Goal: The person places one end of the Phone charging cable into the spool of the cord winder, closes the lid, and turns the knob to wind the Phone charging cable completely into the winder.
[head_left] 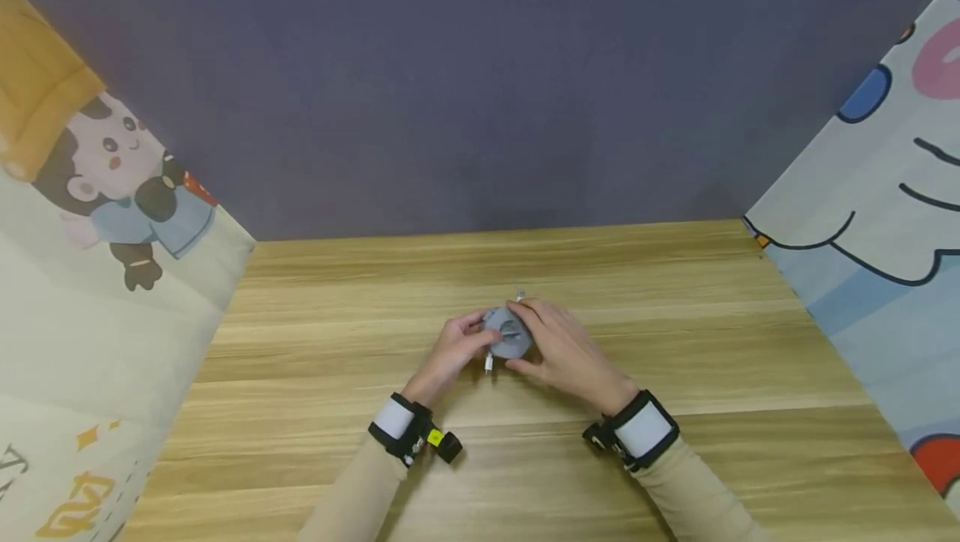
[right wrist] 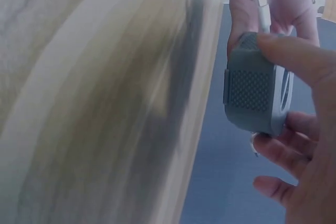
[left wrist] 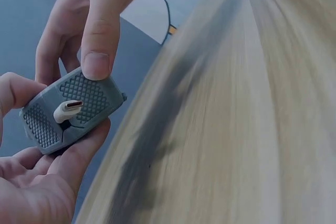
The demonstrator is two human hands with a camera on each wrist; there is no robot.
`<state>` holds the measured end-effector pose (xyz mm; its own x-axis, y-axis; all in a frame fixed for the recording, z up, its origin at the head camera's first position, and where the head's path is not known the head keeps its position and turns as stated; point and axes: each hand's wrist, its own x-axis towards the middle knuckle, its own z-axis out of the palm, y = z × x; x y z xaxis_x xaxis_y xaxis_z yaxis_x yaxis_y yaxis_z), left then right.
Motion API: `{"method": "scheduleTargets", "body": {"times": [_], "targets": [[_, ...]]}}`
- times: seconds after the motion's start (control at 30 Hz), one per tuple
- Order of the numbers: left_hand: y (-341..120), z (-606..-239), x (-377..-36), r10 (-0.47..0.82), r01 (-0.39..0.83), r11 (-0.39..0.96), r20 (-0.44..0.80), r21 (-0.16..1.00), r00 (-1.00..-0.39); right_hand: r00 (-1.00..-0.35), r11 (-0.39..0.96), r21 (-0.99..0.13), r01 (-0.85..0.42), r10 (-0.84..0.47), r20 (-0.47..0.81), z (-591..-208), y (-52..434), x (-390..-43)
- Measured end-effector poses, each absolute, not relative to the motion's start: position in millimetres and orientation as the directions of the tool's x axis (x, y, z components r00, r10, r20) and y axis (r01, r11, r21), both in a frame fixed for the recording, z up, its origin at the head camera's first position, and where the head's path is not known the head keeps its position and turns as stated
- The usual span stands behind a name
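A grey cable reel is gripped between the left hand and right hand above the table, its white plug exposed, apparently for careful drawing out.

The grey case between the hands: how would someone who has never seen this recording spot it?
Start at the wooden table and go to its middle, where both hands meet. The left hand and right hand hold the grey case between them. It is rounded, with dimpled grip patches, and a white cable plug pokes from its edge.
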<state>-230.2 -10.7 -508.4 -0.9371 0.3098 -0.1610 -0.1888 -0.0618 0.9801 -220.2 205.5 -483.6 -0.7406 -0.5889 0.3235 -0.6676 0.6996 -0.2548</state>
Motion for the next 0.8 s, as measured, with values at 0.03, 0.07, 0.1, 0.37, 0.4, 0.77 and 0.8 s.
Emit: {"method": "scheduleTargets", "body": {"times": [0.03, 0.07, 0.1, 0.37, 0.4, 0.77, 0.8], "targets": [[-11.8, -508.7, -232.0, 0.324, -0.186, -0.052, -0.159, 0.981, -0.933, -0.748, 0.705, -0.259, -0.660, -0.584, 0.315, -484.3, 204.5, -220.7], [-12.5, -508.9, -233.6, 0.334, -0.186, -0.047, -0.160, 0.981, -0.929, -0.756, 0.712, -0.262, -0.651, -0.578, 0.308, -485.1, 203.7, -221.2], [-12.6, -509.3, -235.4, 0.339, -0.190, -0.043, -0.165, 0.981, -0.926, -0.763, 0.717, -0.268, -0.644, -0.571, 0.304, -485.8, 203.0, -221.7], [-10.9, -514.3, -245.6, 0.328, -0.219, -0.028, -0.198, 0.975, -0.923, -0.796, 0.736, -0.312, -0.601, -0.518, 0.312, -492.6, 199.5, -226.0], [-10.8, -514.8, -246.1, 0.326, -0.218, -0.033, -0.196, 0.975, -0.925, -0.801, 0.739, -0.316, -0.595, -0.512, 0.311, -493.5, 199.3, -226.5], [-10.7, -515.5, -245.8, 0.278, -0.186, -0.047, -0.166, 0.981, -0.946, -0.848, 0.760, -0.377, -0.530, -0.459, 0.267, -499.3, 199.7, -232.9], [-10.2, -515.4, -245.6, 0.271, -0.184, -0.037, -0.167, 0.982, -0.948, -0.848, 0.761, -0.376, -0.529, -0.461, 0.262, -500.0, 199.7, -233.3]]}}
